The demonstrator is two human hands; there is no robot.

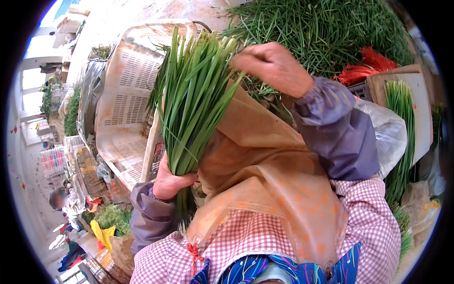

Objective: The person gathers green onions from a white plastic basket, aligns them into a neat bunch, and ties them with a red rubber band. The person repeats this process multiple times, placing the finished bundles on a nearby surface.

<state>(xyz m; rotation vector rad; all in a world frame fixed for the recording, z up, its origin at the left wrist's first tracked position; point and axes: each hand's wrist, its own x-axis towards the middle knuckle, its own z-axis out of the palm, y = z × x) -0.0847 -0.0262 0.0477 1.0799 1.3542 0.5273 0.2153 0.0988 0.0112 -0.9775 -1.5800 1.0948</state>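
My left hand (173, 181) grips a thick bunch of long, flat green leaves (195, 106), probably garlic chives. The bunch is tilted, its pale cut ends up and the leaf tips hanging below my fist. My right hand (275, 67) is beside the upper right edge of the bunch, fingers curled and blurred. Whether it pinches a leaf there is not clear. Under both hands spreads a translucent orange-brown plastic apron (262, 170) over my lap. A large heap of loose green leaves (319, 32) lies beyond my right hand.
To the left stands a dirty white slatted plastic crate (124, 103). At right, another bunch of leaves (400, 106) lies on a board (424, 117), near a clear plastic bag (385, 131). Red plastic strands (369, 67) lie by the heap. A person (65, 202) is at far left.
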